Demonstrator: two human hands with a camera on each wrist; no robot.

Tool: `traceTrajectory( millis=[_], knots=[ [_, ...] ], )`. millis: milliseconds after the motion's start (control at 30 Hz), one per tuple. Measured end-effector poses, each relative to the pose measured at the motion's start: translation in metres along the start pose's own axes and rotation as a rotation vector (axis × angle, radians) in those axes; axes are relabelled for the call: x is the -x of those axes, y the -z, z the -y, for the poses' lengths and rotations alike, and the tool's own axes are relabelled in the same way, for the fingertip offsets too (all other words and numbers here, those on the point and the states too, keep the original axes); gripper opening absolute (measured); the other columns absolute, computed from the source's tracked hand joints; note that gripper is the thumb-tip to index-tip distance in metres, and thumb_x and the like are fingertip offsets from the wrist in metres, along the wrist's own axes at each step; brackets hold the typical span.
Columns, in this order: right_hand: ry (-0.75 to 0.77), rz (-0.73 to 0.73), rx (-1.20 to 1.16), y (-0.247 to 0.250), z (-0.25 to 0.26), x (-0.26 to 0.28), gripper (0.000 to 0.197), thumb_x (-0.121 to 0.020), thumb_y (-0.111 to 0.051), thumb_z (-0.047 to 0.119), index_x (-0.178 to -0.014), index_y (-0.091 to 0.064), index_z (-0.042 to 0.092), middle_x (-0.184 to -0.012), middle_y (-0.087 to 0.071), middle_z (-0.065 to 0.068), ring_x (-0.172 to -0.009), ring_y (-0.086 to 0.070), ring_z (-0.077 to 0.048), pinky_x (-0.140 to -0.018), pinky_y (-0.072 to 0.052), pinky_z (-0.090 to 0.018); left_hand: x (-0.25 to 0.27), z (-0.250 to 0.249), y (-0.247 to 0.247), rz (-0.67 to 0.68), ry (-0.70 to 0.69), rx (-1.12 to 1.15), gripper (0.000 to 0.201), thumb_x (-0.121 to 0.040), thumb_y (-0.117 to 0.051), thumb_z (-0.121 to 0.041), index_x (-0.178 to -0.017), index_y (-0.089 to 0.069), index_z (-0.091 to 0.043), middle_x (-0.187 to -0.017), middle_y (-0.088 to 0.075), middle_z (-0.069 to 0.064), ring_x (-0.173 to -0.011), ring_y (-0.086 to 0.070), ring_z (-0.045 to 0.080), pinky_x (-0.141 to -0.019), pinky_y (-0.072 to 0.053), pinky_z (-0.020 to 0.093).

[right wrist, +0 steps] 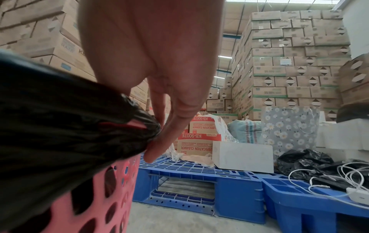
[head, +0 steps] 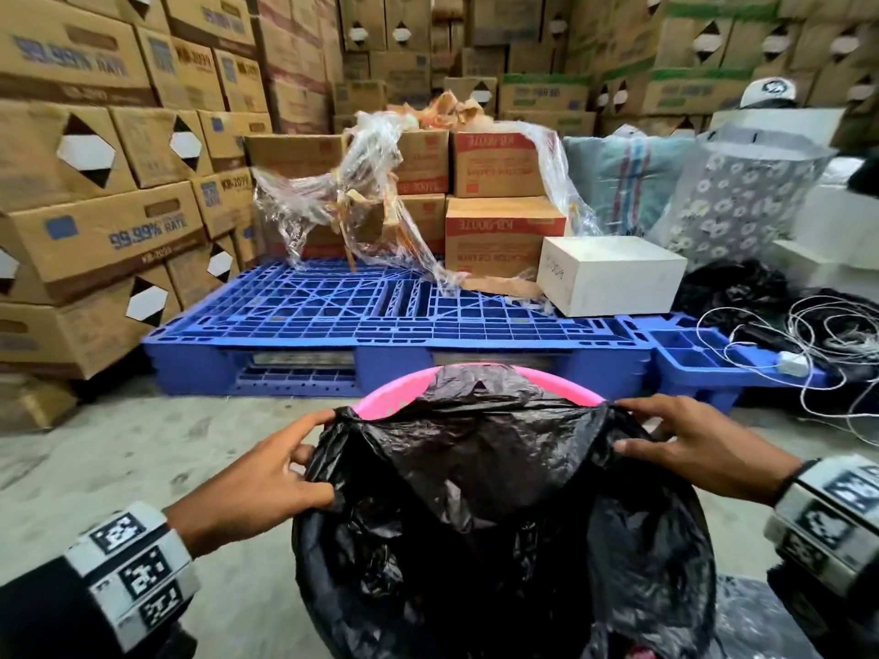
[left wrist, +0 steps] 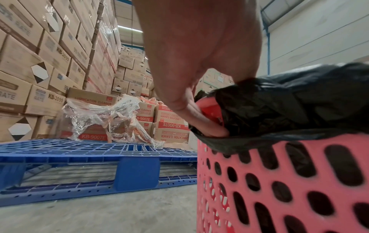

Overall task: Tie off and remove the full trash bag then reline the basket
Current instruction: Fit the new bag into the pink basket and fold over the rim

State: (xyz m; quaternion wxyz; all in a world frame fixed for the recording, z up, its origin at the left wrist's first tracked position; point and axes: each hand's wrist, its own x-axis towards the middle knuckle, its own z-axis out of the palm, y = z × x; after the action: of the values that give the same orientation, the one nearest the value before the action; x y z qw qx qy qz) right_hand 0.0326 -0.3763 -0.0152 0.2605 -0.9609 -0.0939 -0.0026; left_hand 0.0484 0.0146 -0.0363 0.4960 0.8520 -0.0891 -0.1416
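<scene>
- Black trash bag (head: 494, 492) seated in pink perforated basket (head: 380, 394), low centre of the head view, at 6 o'clock; bag mouth drawn up and gathered above the rim, only the far arc of pink rim bare at 12 o'clock of the bag.
- Left hand (head: 266, 473) at 9 o'clock of the bag, thumb and curled fingers pinching a bunched fold of the black film at the rim; in the left wrist view, fingertips (left wrist: 207, 126) tucked under the film against the basket's edge (left wrist: 279, 181).
- Right hand (head: 685, 444) at 3 o'clock of the bag, thumb and fingers pinching the opposite fold; in the right wrist view, fingers (right wrist: 159, 138) narrow, closed on a twisted point of the bag (right wrist: 69, 126) just above the basket wall (right wrist: 93, 205).
- Film stretched taut between the two grips.
- Blue plastic pallet (head: 380, 316) on the concrete floor at 12 o'clock beyond the basket.
- Crumpled clear wrap (head: 352, 197), red-and-brown cartons (head: 499, 221) and a white box (head: 609, 273) on the pallet.
- White cables (head: 808, 335) and loose black bags (head: 732, 287) at 2 o'clock.
- Stacked brown cartons (head: 95, 159) from 9 to 1 o'clock.
</scene>
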Motion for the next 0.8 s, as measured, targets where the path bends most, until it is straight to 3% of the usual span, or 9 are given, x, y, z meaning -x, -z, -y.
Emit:
traceTrajectory(
  millis=[67, 133, 267, 367, 467, 567, 667, 733, 800],
  knots=[
    [-0.034, 0.032, -0.020, -0.005, -0.004, -0.004, 0.034, -0.080, -0.070, 0.010, -0.102, -0.064, 0.035, -0.095, -0.073, 0.007, -0.083, -0.066, -0.004, -0.072, -0.052, -0.012, -0.007, 0.000, 0.003, 0.036, 0.007, 0.015, 0.067, -0.068, -0.063, -0.003, -0.117, -0.044, -0.045, -0.091, -0.070, 0.009, -0.072, -0.072, 0.020, -0.063, -0.056, 0.027],
    [-0.088, 0.006, -0.020, -0.010, -0.012, -0.005, 0.027, -0.077, -0.068, 0.003, -0.100, -0.069, 0.015, -0.095, -0.076, -0.004, -0.088, -0.068, -0.014, -0.080, -0.055, -0.033, -0.016, 0.000, 0.005, 0.059, 0.037, 0.031, 0.060, -0.066, -0.061, -0.009, -0.114, -0.045, -0.042, -0.071, -0.068, 0.000, -0.062, -0.066, 0.011, -0.056, -0.049, 0.019],
    [-0.116, 0.025, -0.098, -0.010, -0.016, -0.002, 0.021, -0.075, -0.064, -0.002, -0.091, -0.070, 0.012, -0.090, -0.077, -0.008, -0.087, -0.070, -0.021, -0.076, -0.057, -0.037, -0.033, -0.001, 0.009, 0.050, 0.174, 0.104, 0.050, -0.053, -0.073, -0.031, -0.101, -0.060, -0.029, -0.092, -0.072, 0.015, -0.090, -0.068, 0.034, -0.082, -0.051, 0.043],
    [-0.156, 0.019, -0.127, -0.007, -0.014, 0.000, 0.016, -0.074, -0.064, -0.001, -0.084, -0.070, 0.010, -0.086, -0.077, -0.011, -0.084, -0.071, -0.025, -0.074, -0.058, -0.041, -0.038, -0.006, 0.007, -0.106, 0.162, 0.087, 0.042, -0.067, -0.075, -0.042, -0.092, -0.057, -0.014, -0.075, -0.065, 0.010, -0.069, -0.063, 0.022, -0.058, -0.047, 0.030],
    [-0.215, -0.014, -0.138, -0.009, -0.016, 0.004, 0.017, -0.064, -0.062, 0.012, -0.078, -0.070, 0.008, -0.081, -0.076, -0.015, -0.081, -0.070, -0.031, -0.071, -0.058, -0.047, -0.023, -0.011, 0.005, -0.239, 0.130, -0.085, 0.041, -0.072, -0.066, -0.053, -0.096, -0.056, -0.022, -0.071, -0.056, 0.008, -0.059, -0.058, 0.016, -0.052, -0.046, 0.029],
    [-0.309, -0.031, -0.256, -0.014, -0.017, 0.015, 0.014, -0.068, -0.062, 0.007, -0.078, -0.072, 0.007, -0.079, -0.077, -0.015, -0.076, -0.073, -0.031, -0.072, -0.060, -0.046, 0.010, -0.014, 0.005, -0.060, 0.180, -0.094, 0.063, -0.056, -0.077, -0.057, -0.108, -0.048, -0.035, -0.068, -0.062, 0.008, -0.057, -0.064, 0.018, -0.054, -0.049, 0.031],
    [-0.389, -0.028, -0.393, -0.017, -0.013, 0.029, 0.012, -0.077, -0.059, -0.005, -0.079, -0.071, -0.001, -0.070, -0.073, -0.015, -0.058, -0.068, -0.020, -0.054, -0.055, -0.030, 0.029, -0.014, 0.000, 0.122, 0.188, -0.039, 0.078, -0.050, -0.089, -0.033, -0.115, -0.047, -0.035, -0.075, -0.073, 0.018, -0.062, -0.064, 0.026, -0.055, -0.054, 0.034],
    [-0.418, 0.001, -0.463, -0.017, -0.004, 0.037, 0.009, -0.080, -0.061, -0.004, -0.079, -0.070, -0.002, -0.065, -0.070, -0.011, -0.049, -0.064, -0.013, -0.043, -0.051, -0.023, 0.022, -0.017, 0.003, 0.015, 0.174, -0.024, 0.061, -0.069, -0.079, -0.009, -0.120, -0.049, -0.025, -0.085, -0.073, 0.027, -0.067, -0.065, 0.030, -0.052, -0.055, 0.030],
    [-0.430, 0.094, -0.532, -0.018, 0.008, 0.042, 0.008, -0.083, -0.063, 0.003, -0.083, -0.071, 0.000, -0.067, -0.071, -0.011, -0.049, -0.063, -0.011, -0.043, -0.051, -0.022, -0.002, -0.020, 0.017, -0.114, 0.148, -0.105, 0.047, -0.078, -0.071, -0.006, -0.120, -0.052, -0.020, -0.085, -0.072, 0.026, -0.070, -0.063, 0.031, -0.054, -0.053, 0.027]
  ],
)
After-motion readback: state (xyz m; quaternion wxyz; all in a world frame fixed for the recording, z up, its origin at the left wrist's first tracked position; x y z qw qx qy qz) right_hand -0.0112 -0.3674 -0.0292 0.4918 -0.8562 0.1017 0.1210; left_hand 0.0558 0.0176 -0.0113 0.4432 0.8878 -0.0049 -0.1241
